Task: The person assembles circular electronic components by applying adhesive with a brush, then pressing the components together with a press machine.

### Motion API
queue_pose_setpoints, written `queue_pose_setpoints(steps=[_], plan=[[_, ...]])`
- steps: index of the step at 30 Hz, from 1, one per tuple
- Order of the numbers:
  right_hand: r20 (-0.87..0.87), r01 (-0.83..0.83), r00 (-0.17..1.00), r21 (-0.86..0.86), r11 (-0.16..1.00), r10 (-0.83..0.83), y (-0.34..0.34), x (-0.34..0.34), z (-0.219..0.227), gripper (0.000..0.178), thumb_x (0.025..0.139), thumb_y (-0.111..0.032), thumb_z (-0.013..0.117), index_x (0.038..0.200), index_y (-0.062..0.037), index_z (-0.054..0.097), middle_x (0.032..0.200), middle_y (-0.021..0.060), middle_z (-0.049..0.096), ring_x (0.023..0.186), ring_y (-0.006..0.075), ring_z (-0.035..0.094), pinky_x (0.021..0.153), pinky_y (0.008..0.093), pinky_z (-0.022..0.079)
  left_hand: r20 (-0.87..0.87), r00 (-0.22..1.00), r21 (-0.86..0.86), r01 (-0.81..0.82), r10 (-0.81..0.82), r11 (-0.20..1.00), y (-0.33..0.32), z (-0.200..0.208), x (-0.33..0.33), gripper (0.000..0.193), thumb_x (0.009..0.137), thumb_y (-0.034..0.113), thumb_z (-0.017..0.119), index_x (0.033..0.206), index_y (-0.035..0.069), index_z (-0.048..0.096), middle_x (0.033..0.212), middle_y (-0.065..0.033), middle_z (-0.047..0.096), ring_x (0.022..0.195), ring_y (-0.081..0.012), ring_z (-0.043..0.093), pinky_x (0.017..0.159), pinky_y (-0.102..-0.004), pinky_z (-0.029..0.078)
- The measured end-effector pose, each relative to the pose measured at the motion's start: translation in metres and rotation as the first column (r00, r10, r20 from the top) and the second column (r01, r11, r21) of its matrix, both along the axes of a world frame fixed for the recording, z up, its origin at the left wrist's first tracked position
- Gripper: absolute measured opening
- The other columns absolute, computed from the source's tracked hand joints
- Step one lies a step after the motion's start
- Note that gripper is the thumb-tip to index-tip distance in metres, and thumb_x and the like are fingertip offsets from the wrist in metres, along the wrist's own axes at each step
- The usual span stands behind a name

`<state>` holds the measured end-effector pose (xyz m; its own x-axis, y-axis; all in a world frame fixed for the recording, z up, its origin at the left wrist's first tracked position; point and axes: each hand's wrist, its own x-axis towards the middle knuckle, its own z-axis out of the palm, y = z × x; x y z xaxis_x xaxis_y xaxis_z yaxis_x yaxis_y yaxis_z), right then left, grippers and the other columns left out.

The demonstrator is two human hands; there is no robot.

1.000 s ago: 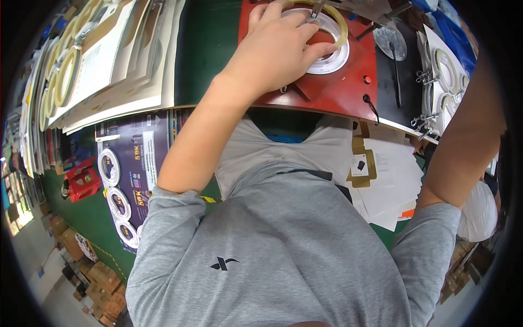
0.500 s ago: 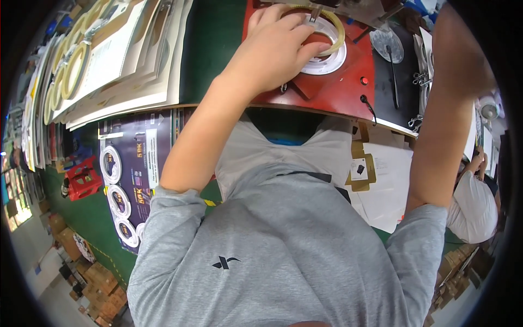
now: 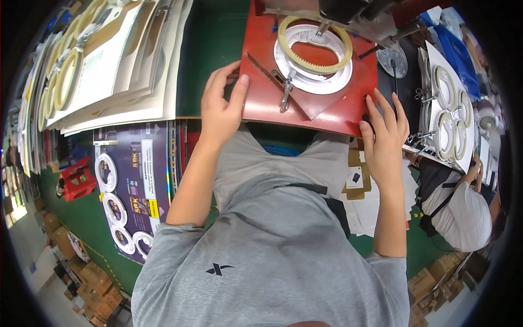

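Observation:
A red machine bed stands in front of me. On it lies a white ring with a cream toothed ring resting over it. A metal clamp sits by the white ring's near left side. My left hand is at the bed's left edge, thumb and fingers apart around the corner, holding nothing. At the right edge is my right hand, its fingers spread against or close to the side; whether they touch it, I cannot tell. Dark machine parts hang above the rings.
Stacked boards with cream rings stand at the left. Below them, a purple board bears several white rings. Right of the bed are a clear round dish, a white sheet with rings and a blue bin. A co-worker sits beyond.
My left hand has drawn back from the cream ring to the bed's left edge. My right hand has come down from the upper right to the bed's right edge.

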<state>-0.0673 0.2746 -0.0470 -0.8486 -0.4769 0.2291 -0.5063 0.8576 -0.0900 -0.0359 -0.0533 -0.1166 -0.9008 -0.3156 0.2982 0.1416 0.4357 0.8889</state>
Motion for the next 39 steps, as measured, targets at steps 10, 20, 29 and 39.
queue_pose_setpoints(steps=[10, 20, 29, 39], plan=[[0.031, -0.032, 0.999, -0.060, 0.998, 0.034, -0.001, -0.012, -0.003, 0.043, 0.097, -0.022, 0.068, 0.136, -0.0045, 0.064, 0.149, 0.0098, 0.055, 0.142, 0.0360, 0.044, 0.117, 0.0492, 0.030, -0.051, 0.997, -0.080, -0.063, 0.059, 0.995, 0.001, -0.004, 0.000, 0.032, 0.101, 0.015, 0.065, 0.126, -0.004, 0.066, 0.117, -0.0167, 0.069, 0.102, -0.0250, 0.069, 0.092, -0.0342, 0.053], [-0.070, -0.026, 0.998, -0.308, 0.951, 0.005, -0.016, -0.018, 0.010, 0.033, 0.096, -0.014, 0.069, 0.127, -0.0034, 0.067, 0.133, 0.0137, 0.064, 0.126, 0.0333, 0.057, 0.109, 0.0437, 0.042, -0.038, 0.998, -0.035, -0.054, 0.052, 0.998, 0.002, 0.001, 0.001, 0.032, 0.100, 0.016, 0.066, 0.126, -0.003, 0.066, 0.115, -0.0171, 0.069, 0.102, -0.0262, 0.069, 0.092, -0.0344, 0.053], [-0.180, -0.259, 0.963, -0.396, 0.881, 0.202, -0.044, -0.044, 0.015, 0.028, 0.092, -0.006, 0.069, 0.120, -0.0064, 0.070, 0.128, 0.0098, 0.067, 0.123, 0.0325, 0.059, 0.105, 0.0428, 0.045, -0.187, 0.982, -0.251, -0.052, 0.005, 0.967, 0.013, 0.045, -0.005, 0.029, 0.090, 0.012, 0.076, 0.116, 0.002, 0.070, 0.116, -0.0148, 0.067, 0.103, -0.0299, 0.067, 0.092, -0.0377, 0.052], [-0.197, -0.392, 0.919, -0.346, 0.853, 0.342, -0.059, -0.074, 0.001, 0.029, 0.090, -0.006, 0.070, 0.119, -0.0102, 0.070, 0.129, 0.0052, 0.068, 0.132, 0.0273, 0.056, 0.111, 0.0431, 0.039, -0.195, 0.916, -0.677, 0.134, -0.352, 0.724, 0.052, 0.078, -0.037, 0.017, 0.083, 0.011, 0.080, 0.098, 0.010, 0.073, 0.106, -0.0075, 0.060, 0.103, -0.0293, 0.054, 0.092, -0.0399, 0.044]])
